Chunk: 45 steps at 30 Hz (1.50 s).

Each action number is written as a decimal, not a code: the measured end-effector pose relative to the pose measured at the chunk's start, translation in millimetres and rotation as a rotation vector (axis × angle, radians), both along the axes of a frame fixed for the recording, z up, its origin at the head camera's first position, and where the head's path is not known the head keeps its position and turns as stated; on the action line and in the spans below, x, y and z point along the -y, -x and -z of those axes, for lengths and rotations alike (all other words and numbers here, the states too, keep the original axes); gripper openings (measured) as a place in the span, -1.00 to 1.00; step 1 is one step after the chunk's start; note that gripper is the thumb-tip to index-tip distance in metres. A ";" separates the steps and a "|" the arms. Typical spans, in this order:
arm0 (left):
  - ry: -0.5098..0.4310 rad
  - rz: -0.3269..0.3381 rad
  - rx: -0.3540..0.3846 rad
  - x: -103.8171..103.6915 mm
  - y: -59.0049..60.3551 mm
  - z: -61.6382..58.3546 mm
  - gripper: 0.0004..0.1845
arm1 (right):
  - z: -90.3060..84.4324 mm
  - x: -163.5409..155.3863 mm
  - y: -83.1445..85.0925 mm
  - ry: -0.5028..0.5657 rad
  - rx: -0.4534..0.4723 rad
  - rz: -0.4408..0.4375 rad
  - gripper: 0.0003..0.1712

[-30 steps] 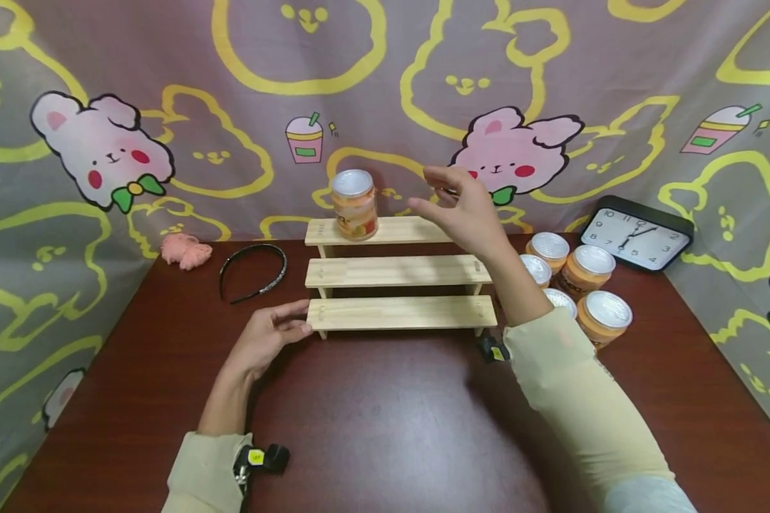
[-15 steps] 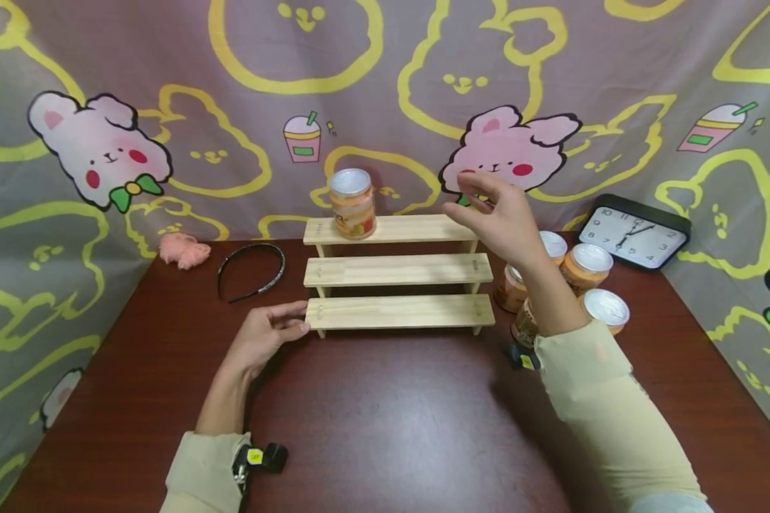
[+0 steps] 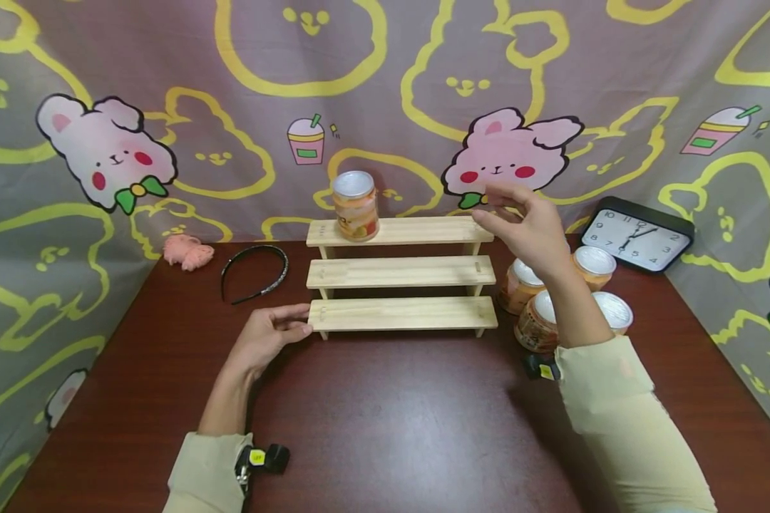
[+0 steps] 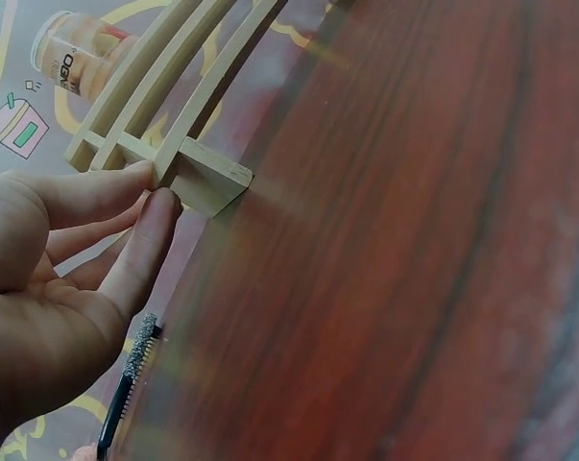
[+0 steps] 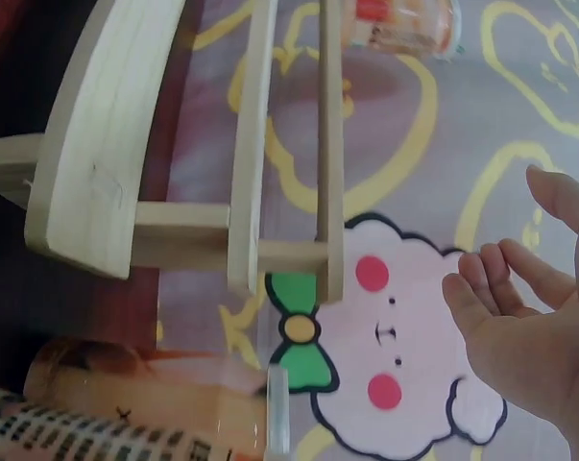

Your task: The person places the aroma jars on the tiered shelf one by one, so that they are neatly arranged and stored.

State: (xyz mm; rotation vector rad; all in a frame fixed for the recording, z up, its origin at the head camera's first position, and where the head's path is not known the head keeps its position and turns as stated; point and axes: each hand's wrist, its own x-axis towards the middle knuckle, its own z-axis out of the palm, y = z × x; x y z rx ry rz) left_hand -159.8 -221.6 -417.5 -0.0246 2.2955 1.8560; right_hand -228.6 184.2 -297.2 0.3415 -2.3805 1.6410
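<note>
Right forearm covers part of the jar cluster (image 3: 535, 324) — count unclear. Jar (image 5: 404, 24) on the top shelf cut off by the right wrist view's upper edge; label unreadable. Bench (image 4: 414, 269) surface smeared with blur in the left wrist view — headband (image 4: 131, 384) only partly in frame.

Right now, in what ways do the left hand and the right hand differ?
The left hand lies low on the table, fingertips touching the wooden rack; the right hand is raised near the rack's top step, touching nothing. Both are open and hold nothing.
</note>
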 end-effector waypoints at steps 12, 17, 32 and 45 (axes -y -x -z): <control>-0.003 0.006 -0.002 -0.3 0.0 -0.9 -0.49 | 3.6 -34.7 -7.7 -0.016 0.026 0.115 -0.36; 0.006 0.004 -0.005 -0.8 0.3 -0.8 -0.50 | 8.7 -46.2 -11.9 -0.069 0.031 0.121 -0.36; 0.008 0.019 0.002 1.1 -1.0 -1.4 -0.49 | 25.1 -82.3 -14.2 -0.051 0.023 0.227 -0.47; 0.023 0.009 -0.004 1.3 -0.3 1.0 -0.49 | 35.1 -126.6 -16.7 -0.099 0.039 0.358 -0.51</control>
